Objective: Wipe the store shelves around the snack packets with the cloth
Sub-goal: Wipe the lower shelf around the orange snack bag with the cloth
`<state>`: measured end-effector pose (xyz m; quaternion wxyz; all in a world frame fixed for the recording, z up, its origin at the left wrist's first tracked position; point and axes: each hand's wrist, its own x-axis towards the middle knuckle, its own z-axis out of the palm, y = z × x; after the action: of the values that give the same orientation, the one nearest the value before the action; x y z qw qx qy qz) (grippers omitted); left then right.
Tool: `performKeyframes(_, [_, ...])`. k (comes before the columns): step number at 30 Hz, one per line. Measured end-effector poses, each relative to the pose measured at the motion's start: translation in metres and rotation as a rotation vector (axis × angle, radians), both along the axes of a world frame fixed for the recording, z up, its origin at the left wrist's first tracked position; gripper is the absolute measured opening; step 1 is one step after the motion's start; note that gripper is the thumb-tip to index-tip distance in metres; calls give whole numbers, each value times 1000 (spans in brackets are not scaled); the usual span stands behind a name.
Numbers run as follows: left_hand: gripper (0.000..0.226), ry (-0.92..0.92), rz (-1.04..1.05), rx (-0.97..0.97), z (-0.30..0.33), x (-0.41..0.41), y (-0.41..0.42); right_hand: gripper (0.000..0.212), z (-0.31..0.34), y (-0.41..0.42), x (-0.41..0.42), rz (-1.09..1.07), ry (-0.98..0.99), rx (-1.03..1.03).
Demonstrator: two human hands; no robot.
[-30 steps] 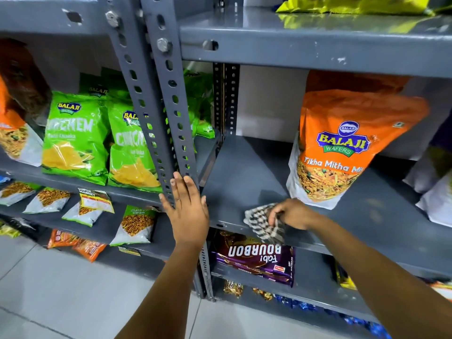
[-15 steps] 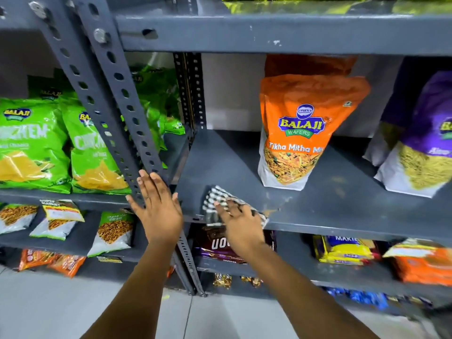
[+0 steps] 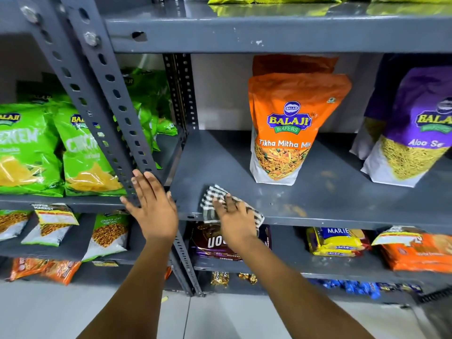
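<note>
The right hand [image 3: 236, 217] covers the middle of the checked cloth [image 3: 210, 199] and part of the brown biscuit packet [image 3: 210, 243] below. The purple packet [image 3: 413, 133] is cut by the right edge, the green packet [image 3: 22, 148] by the left. The upright post [image 3: 102, 94] hides part of another green packet [image 3: 85, 152].

Right hand [image 3: 236, 220] presses the cloth [image 3: 212, 196] flat on the shelf [image 3: 318, 192] near its front edge; left hand [image 3: 152, 205] rests on the upright [image 3: 107, 94]

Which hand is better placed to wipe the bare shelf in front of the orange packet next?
Right. The right hand already presses the checked cloth flat on that shelf, near the orange packet. The left hand rests on the upright post.
</note>
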<state>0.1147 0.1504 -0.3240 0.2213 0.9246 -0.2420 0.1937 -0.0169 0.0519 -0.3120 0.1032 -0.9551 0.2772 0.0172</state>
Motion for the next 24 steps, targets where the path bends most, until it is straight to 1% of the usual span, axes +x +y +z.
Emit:
performKeyframes(2, [64,-1,2,7,1,-1,-1,78,-8,-18,-16,25,67,-119])
performKeyframes(4, [64,36,13,3,2,-4,-4,79,-12,-36,-43,-38,99,-197])
performKeyframes(7, [67,76,30,-14,5,-9,-7,67,-13,-64,-82,-260,88,-168])
performKeyframes(9, [68,105,55,-18,6,-13,-8,59,-9,-77,-91,-455,44,-130])
performKeyframes(10, [69,119,70,-31,6,-17,-9,58,-8,-78,-87,-502,7,-118])
performKeyframes(11, [68,127,60,-34,5,-24,-12,59,-7,-72,-78,-487,-34,-99])
performKeyframes(13, [65,104,-50,31,0,-45,-26,69,-10,-49,-55,-297,-80,-70])
performKeyframes(15, [65,77,-194,140,-7,-66,-46,70,-16,-33,-45,-127,-55,-77])
performKeyframes(17, [64,93,-284,201,-9,-78,-64,68,-21,-50,-62,-132,-60,-139])
performKeyframes(19, [62,128,-319,233,-9,-82,-78,66,-26,-74,-98,-241,-108,-233])
performKeyframes(21, [64,199,-344,255,-8,-83,-92,57,-24,-101,-137,-445,-129,-256])
performKeyframes(23, [64,264,-355,276,-4,-87,-105,54,-18,-118,-152,-665,-126,-155])
performKeyframes(24, [63,299,-356,282,-3,-89,-111,57,-16,-118,-144,-704,-132,-110])
